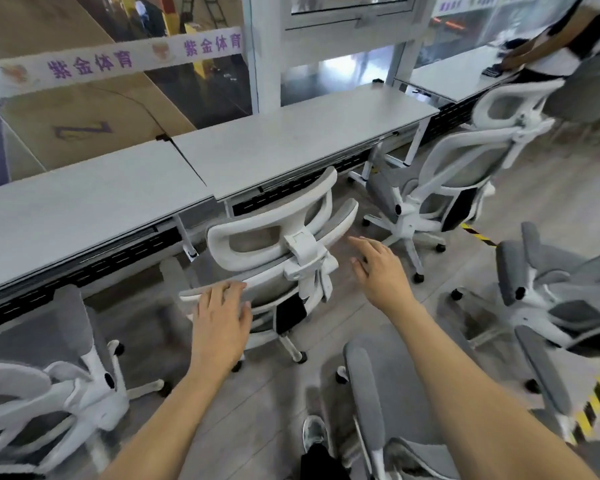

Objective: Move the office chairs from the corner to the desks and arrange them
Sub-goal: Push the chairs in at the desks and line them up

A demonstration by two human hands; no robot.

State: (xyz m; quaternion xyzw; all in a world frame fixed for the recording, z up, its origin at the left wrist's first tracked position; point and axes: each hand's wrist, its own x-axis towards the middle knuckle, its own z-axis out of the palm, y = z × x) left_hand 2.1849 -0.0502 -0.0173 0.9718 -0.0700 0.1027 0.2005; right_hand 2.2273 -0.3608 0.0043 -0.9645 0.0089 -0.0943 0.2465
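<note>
A white-framed grey mesh office chair (274, 244) stands in front of me, its back toward me and its seat tucked toward the grey desk (291, 147). My left hand (222, 317) rests flat on the left edge of its backrest, fingers spread. My right hand (378, 268) hovers open just right of the backrest, touching nothing. A second chair (465, 168) stands at the desk further right. Another chair (49, 393) is at the lower left by the left desk (66, 209).
Two more grey chairs stand loose: one at the right (551, 306), one close by my legs at the bottom (371, 410). A person (568, 39) leans over the far right desk. Yellow-black floor tape (596, 400) runs along the right. Glass partitions back the desks.
</note>
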